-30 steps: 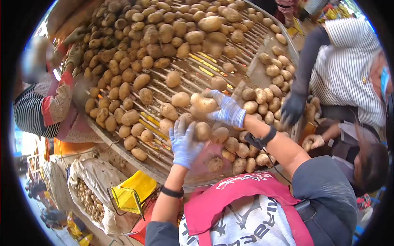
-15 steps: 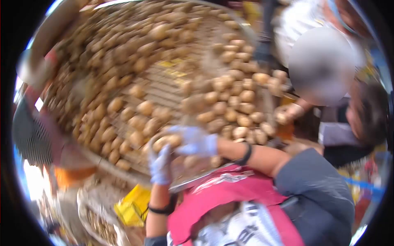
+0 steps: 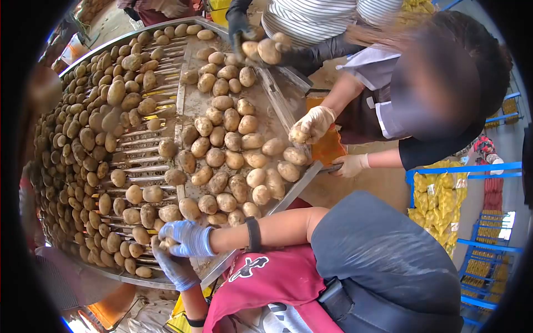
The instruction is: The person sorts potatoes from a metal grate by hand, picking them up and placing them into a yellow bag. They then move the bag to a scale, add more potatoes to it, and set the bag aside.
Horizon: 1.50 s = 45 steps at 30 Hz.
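My right hand (image 3: pixel 190 237), in a blue-white glove, reaches in over the near edge of the sorting table with its fingers curled. Just below it, my left hand (image 3: pixel 176 268) is gloved too and bent up toward the right one. Both close around a potato (image 3: pixel 166 242), which is mostly covered by the fingers. Right beside the hands, more potatoes (image 3: pixel 169 213) lie on the slatted bed (image 3: pixel 141 160) and on the flat metal plate (image 3: pixel 191 116).
Across the corner, a co-worker's gloved hand (image 3: pixel 313 125) holds a potato. Another co-worker's dark-gloved hands (image 3: pixel 239 33) hold several potatoes at the far edge. A metal rim (image 3: pixel 294 188) borders the table. Yellow net sacks (image 3: pixel 441 200) stand near a blue rack (image 3: pixel 472 169).
The view has turned and sharpened. My hands now appear farther left and lower, still together around a potato. At the far edge, a striped-sleeved co-worker's hands with potatoes now show.
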Each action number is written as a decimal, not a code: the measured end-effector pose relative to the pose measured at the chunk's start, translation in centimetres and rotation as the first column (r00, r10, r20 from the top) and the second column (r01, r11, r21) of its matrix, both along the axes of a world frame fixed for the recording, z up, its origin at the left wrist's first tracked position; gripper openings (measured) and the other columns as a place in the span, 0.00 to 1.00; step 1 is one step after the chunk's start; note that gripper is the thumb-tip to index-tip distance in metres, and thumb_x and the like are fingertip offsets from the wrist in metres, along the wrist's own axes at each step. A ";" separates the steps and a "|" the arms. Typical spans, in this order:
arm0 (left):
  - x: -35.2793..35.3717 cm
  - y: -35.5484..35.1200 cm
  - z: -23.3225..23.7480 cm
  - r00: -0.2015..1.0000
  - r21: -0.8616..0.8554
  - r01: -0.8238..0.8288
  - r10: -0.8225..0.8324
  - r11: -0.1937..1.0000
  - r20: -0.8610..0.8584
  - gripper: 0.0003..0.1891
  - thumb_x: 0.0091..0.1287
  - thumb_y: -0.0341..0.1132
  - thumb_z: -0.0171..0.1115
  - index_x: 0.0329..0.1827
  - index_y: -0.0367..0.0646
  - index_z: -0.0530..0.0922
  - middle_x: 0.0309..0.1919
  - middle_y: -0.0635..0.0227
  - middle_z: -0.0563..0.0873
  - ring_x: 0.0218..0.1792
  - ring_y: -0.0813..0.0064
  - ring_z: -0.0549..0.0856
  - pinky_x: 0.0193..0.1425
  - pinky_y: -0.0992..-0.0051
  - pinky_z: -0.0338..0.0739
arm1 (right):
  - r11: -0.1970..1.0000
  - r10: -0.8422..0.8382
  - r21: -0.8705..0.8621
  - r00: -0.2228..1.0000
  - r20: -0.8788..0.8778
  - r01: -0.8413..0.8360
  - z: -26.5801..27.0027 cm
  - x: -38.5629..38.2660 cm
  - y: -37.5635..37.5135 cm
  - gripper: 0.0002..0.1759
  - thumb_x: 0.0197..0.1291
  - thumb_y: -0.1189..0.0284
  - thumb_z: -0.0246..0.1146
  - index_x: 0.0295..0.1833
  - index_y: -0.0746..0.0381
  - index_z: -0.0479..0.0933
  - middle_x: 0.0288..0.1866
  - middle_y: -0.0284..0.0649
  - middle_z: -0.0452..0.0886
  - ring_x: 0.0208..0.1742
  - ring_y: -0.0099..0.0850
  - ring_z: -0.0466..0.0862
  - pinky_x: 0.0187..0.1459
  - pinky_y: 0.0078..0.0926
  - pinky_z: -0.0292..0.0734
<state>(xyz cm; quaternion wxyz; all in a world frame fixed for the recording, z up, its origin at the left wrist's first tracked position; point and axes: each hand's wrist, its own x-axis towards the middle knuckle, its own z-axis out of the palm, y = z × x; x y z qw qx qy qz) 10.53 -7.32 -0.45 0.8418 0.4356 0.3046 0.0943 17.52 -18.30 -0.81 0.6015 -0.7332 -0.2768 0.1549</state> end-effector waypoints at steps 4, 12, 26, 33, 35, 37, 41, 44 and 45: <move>-0.1 0.0 -1.3 0.993 0.209 -0.046 0.067 0.977 -0.097 0.17 0.68 0.44 0.52 0.54 0.44 0.71 0.49 0.65 0.77 0.49 0.69 0.79 0.50 0.70 0.79 | 0.998 0.036 -0.059 0.999 -0.040 -0.038 1.0 0.2 -1.4 0.22 0.53 0.64 0.63 0.52 0.63 0.75 0.47 0.50 0.80 0.50 0.49 0.80 0.52 0.42 0.74; -2.4 3.1 0.6 0.950 -0.047 -0.174 0.155 0.984 -0.269 0.14 0.62 0.50 0.55 0.39 0.51 0.76 0.29 0.67 0.81 0.22 0.73 0.78 0.21 0.76 0.72 | 0.584 -0.232 -0.516 0.738 0.633 0.627 3.6 3.8 -25.5 0.21 0.46 0.64 0.68 0.47 0.58 0.78 0.46 0.44 0.77 0.49 0.44 0.78 0.48 0.41 0.75; -5.5 1.2 1.3 0.973 -0.234 -0.172 0.128 0.957 -0.194 0.09 0.58 0.43 0.59 0.35 0.48 0.75 0.30 0.68 0.79 0.30 0.68 0.79 0.27 0.69 0.76 | 0.694 -0.715 -0.138 0.654 -0.248 0.706 -0.4 9.5 -33.3 0.10 0.64 0.75 0.55 0.50 0.62 0.75 0.45 0.42 0.80 0.44 0.32 0.80 0.47 0.27 0.78; -5.3 0.4 0.6 0.990 -0.290 -0.067 0.027 0.955 -0.138 0.10 0.60 0.44 0.59 0.37 0.49 0.75 0.29 0.68 0.78 0.28 0.68 0.79 0.27 0.68 0.78 | 0.547 0.054 0.387 0.431 -0.901 0.742 3.2 9.4 -28.4 0.15 0.68 0.70 0.55 0.57 0.63 0.72 0.51 0.40 0.79 0.49 0.31 0.80 0.48 0.29 0.81; -4.8 -0.5 1.0 0.984 -0.279 -0.107 0.062 0.954 -0.167 0.10 0.60 0.44 0.59 0.36 0.48 0.75 0.28 0.68 0.78 0.26 0.68 0.79 0.27 0.67 0.78 | 0.569 0.182 0.475 0.460 -0.869 0.671 1.8 9.7 -27.3 0.16 0.67 0.69 0.56 0.58 0.63 0.71 0.51 0.40 0.78 0.49 0.31 0.81 0.48 0.31 0.81; -4.8 -0.8 1.0 0.987 -0.274 -0.099 0.059 0.956 -0.152 0.10 0.60 0.44 0.59 0.36 0.48 0.74 0.28 0.67 0.78 0.26 0.67 0.79 0.27 0.66 0.78 | 0.629 0.197 0.505 0.507 -0.839 0.592 1.5 9.8 -26.6 0.18 0.67 0.69 0.57 0.59 0.62 0.70 0.52 0.40 0.78 0.50 0.31 0.81 0.49 0.32 0.82; -5.7 -1.6 2.5 0.983 -0.201 0.004 -0.041 0.980 -0.180 0.10 0.62 0.40 0.58 0.40 0.45 0.75 0.29 0.67 0.80 0.29 0.68 0.81 0.31 0.66 0.80 | 0.764 0.101 0.441 0.587 -0.803 0.472 3.3 9.3 -23.5 0.19 0.66 0.70 0.57 0.61 0.60 0.68 0.53 0.38 0.78 0.52 0.31 0.81 0.52 0.32 0.81; -2.6 -4.5 6.8 0.867 0.294 0.455 -0.343 0.840 -0.361 0.18 0.69 0.37 0.52 0.57 0.36 0.75 0.47 0.61 0.84 0.44 0.73 0.84 0.49 0.74 0.79 | 0.943 -0.078 0.198 0.756 -0.650 0.268 3.1 7.5 -21.1 0.19 0.63 0.71 0.59 0.59 0.61 0.69 0.51 0.39 0.77 0.52 0.30 0.79 0.52 0.31 0.78; -1.9 -5.0 6.9 0.864 0.387 0.484 -0.359 0.785 -0.352 0.20 0.67 0.39 0.56 0.58 0.35 0.74 0.47 0.62 0.84 0.44 0.72 0.83 0.50 0.73 0.79 | 0.978 -0.026 0.151 0.804 -0.594 0.142 4.1 6.2 -18.4 0.20 0.59 0.71 0.60 0.57 0.62 0.69 0.50 0.39 0.76 0.51 0.29 0.78 0.52 0.29 0.76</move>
